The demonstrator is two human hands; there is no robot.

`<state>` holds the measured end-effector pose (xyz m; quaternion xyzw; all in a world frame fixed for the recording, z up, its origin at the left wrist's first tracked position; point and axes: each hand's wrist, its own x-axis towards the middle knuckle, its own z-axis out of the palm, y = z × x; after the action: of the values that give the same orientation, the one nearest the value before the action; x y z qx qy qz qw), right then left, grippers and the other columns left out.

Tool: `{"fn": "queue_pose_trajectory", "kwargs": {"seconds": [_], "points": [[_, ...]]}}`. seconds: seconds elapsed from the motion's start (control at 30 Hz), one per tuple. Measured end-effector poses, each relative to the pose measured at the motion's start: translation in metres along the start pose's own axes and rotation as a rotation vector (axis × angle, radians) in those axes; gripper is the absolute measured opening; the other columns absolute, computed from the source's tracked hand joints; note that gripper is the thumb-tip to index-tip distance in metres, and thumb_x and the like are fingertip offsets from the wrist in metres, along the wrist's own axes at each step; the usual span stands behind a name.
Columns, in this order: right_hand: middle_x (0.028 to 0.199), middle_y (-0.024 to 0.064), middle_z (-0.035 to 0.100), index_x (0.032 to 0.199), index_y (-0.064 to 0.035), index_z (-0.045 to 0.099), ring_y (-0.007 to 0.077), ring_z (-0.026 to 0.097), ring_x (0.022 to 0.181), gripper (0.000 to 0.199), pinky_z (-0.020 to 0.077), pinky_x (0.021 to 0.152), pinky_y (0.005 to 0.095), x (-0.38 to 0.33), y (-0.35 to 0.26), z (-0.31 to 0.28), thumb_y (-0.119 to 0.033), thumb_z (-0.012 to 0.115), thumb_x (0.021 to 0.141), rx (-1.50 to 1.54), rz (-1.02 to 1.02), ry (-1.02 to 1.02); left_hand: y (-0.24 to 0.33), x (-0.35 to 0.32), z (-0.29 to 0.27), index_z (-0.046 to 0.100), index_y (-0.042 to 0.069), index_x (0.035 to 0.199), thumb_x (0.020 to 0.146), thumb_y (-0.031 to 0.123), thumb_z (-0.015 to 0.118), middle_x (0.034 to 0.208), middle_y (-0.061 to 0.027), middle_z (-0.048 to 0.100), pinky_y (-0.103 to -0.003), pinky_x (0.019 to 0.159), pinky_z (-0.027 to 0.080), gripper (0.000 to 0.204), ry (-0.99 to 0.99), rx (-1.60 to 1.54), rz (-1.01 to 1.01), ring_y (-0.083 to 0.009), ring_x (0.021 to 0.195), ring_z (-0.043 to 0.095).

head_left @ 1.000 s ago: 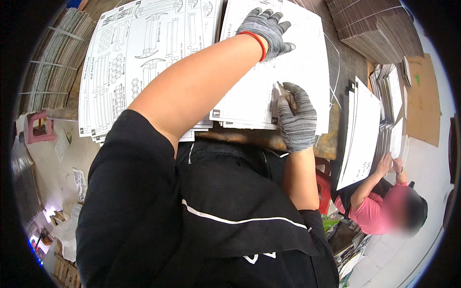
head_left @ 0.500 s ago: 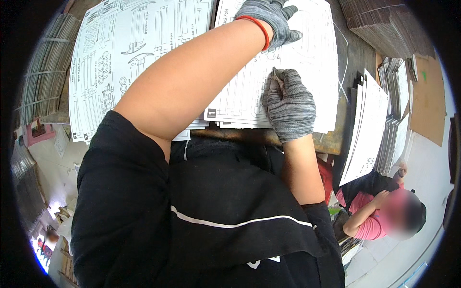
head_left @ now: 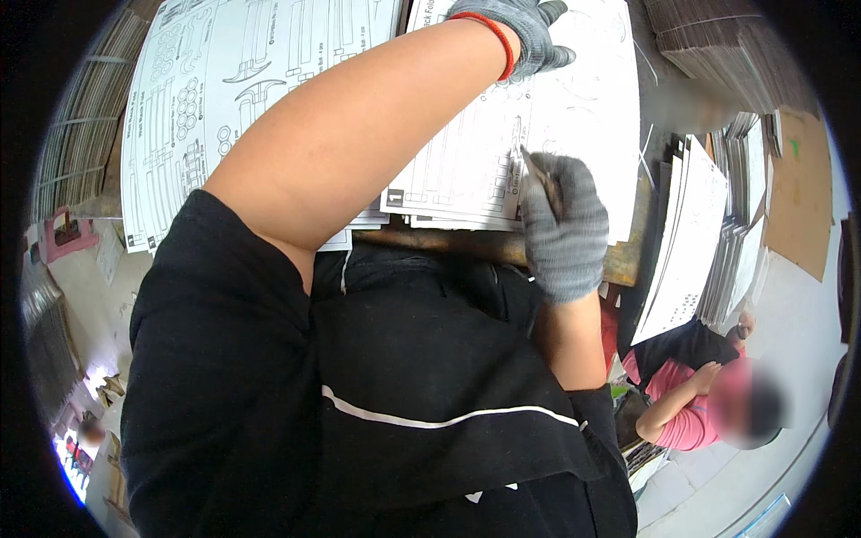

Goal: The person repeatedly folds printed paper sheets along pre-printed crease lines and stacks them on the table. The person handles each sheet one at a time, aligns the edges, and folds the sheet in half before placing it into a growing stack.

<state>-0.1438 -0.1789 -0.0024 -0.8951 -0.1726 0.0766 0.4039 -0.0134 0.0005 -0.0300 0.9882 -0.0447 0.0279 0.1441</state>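
Since half a second ago, the right hand [head_left: 565, 224] in its grey-striped knit glove has shifted over the printed sheets toward the person's body. Its fingers are clamped on a slim, pointed tool [head_left: 528, 163], whose dark tip lies over the lower part of a stack of white paper sheets with black line drawings [head_left: 592, 117]; whether the tip touches the paper cannot be told. The left hand [head_left: 529, 36], gloved alike below a red wristband [head_left: 502, 45], lies on the same stack farther up, its visible fingers apart and the rest cut off by the upper edge. A second stack of white sheets with black drawings [head_left: 179, 117] lies just beside, to the left, on the dark, worn worktop [head_left: 625, 258]. Strapped bundles of grey-brown board [head_left: 85, 117] stand farther left, and a co-worker in a pink shirt [head_left: 686, 430] is at lower right.
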Motion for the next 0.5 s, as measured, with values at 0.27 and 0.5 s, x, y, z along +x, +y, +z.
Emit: {"fn": "queue_pose_trajectory", "kwargs": {"seconds": [0.27, 0.5], "points": [[0.082, 0.0173, 0.068, 0.099, -0.0065, 0.061, 0.0361, 0.067, 0.075, 0.016, 0.0541, 0.068, 0.0431, 0.029, 0.006, 0.025, -0.020, 0.062, 0.092, -0.299, -0.156, 0.033, -0.001, 0.010, 0.003, 0.037, 0.012, 0.150, 0.092, 0.060, 0.043, 0.157, -0.0153, 0.031, -0.045, 0.118, 0.016, 0.075, -0.016, 0.033, -0.014, -0.0313, 0.145, 0.029], [0.076, 0.0178, 0.067, 0.095, -0.0060, 0.060, 0.0332, 0.068, 0.072, 0.015, 0.0553, 0.065, 0.0406, -0.008, 0.007, 0.017, -0.021, 0.060, 0.093, -0.301, -0.118, -0.123, -0.002, 0.008, 0.007, 0.039, 0.011, 0.148, 0.090, 0.061, 0.044, 0.155, -0.0162, 0.033, -0.046, 0.118, 0.018, 0.076, -0.024, 0.026, -0.019, -0.0319, 0.144, 0.029]]}}
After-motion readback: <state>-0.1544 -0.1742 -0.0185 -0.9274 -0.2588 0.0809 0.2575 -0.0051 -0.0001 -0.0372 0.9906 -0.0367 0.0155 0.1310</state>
